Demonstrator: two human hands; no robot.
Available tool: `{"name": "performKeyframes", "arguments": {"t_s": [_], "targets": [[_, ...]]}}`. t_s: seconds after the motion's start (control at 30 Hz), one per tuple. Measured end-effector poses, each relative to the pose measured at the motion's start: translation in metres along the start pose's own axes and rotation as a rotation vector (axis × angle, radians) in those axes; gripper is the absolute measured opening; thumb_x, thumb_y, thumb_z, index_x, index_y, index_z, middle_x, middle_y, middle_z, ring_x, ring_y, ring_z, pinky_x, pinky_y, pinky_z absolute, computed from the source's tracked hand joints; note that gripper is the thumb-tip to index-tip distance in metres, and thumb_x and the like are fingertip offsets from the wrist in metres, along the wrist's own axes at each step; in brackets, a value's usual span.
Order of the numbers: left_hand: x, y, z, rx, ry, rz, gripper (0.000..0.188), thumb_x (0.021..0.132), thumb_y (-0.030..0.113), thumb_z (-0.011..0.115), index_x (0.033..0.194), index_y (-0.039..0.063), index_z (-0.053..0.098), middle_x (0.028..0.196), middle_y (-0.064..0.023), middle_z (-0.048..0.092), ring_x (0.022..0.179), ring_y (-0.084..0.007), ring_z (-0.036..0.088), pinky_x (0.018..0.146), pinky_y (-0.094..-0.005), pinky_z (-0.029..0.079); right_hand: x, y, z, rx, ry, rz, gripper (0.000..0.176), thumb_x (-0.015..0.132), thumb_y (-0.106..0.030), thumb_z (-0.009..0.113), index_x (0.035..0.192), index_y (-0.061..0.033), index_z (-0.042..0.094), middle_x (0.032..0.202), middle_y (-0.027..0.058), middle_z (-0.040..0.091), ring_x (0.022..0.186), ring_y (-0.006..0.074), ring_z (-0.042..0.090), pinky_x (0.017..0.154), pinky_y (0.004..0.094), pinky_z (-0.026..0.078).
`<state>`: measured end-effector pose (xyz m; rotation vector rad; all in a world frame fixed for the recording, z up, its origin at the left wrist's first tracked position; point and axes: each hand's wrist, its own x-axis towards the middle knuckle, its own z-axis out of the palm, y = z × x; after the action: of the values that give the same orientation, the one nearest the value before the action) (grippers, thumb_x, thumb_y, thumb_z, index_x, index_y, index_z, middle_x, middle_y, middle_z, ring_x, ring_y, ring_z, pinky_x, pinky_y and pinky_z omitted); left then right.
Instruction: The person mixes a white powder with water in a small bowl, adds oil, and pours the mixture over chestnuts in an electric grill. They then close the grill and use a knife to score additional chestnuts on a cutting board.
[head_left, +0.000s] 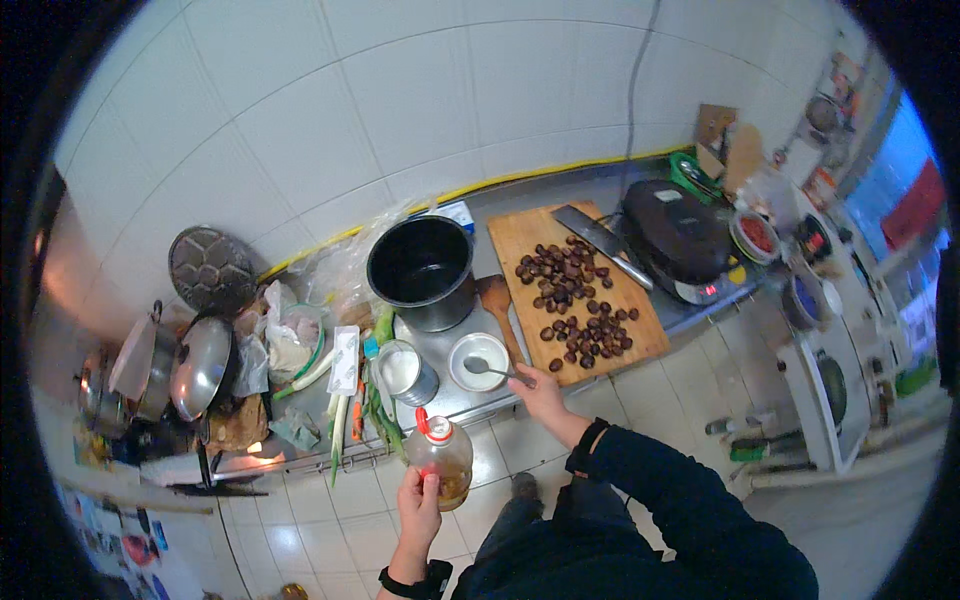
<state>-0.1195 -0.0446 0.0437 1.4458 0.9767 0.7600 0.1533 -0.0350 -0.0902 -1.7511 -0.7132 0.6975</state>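
Note:
My left hand (420, 504) grips a clear plastic oil bottle (442, 454) in front of the counter's edge. Its red cap is flipped up, and amber liquid lies low inside. In my right hand (545, 403) is a metal spoon (495, 369), its bowl above a small white bowl (478, 347). What the white bowl holds is hard to make out. Just left of it stands an open metal can (407, 375) with white contents. A wooden cutting board (525, 225) to the right carries many chestnuts (570, 281) and a cleaver (592, 234).
Behind the white bowl stands a deep black pot (421, 266). A wooden spatula (496, 300) leans between pot and board. Scallions (339, 431) overhang the counter's front edge. A black electric appliance (675, 232) sits at right; a wok lid (201, 367) and pots crowd the left.

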Motion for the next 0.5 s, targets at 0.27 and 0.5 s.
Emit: {"name": "performKeyframes", "arguments": {"t_s": [0.27, 0.5], "targets": [[0.032, -0.018, 0.073, 0.038, 0.406, -0.019, 0.014, 0.092, 0.012, 0.058, 0.083, 0.000, 0.057, 0.076, -0.0001, 0.055, 0.071, -0.0073, 0.048, 0.065, -0.0232, 0.041, 0.058, -0.062, -0.033, -0.172, -0.402, -0.401, 0.024, 0.091, -0.017, 0.058, 0.108, -0.0021, 0.064, 0.100, 0.0197, 0.065, 0.091, 0.0360, 0.061, 0.077, 0.0379, 0.049], [0.053, -0.026, 0.118, 0.178, 0.606, -0.066, 0.013, 0.090, 0.010, 0.061, 0.084, -0.002, 0.060, 0.073, -0.0011, 0.057, 0.070, -0.0077, 0.050, 0.065, -0.0240, 0.043, 0.091, -0.096, -0.089, -0.282, -0.639, -0.591, 0.023, 0.091, -0.016, 0.055, 0.110, -0.0055, 0.063, 0.088, 0.0142, 0.061, 0.087, 0.0324, 0.059, 0.075, 0.0389, 0.049]]}}
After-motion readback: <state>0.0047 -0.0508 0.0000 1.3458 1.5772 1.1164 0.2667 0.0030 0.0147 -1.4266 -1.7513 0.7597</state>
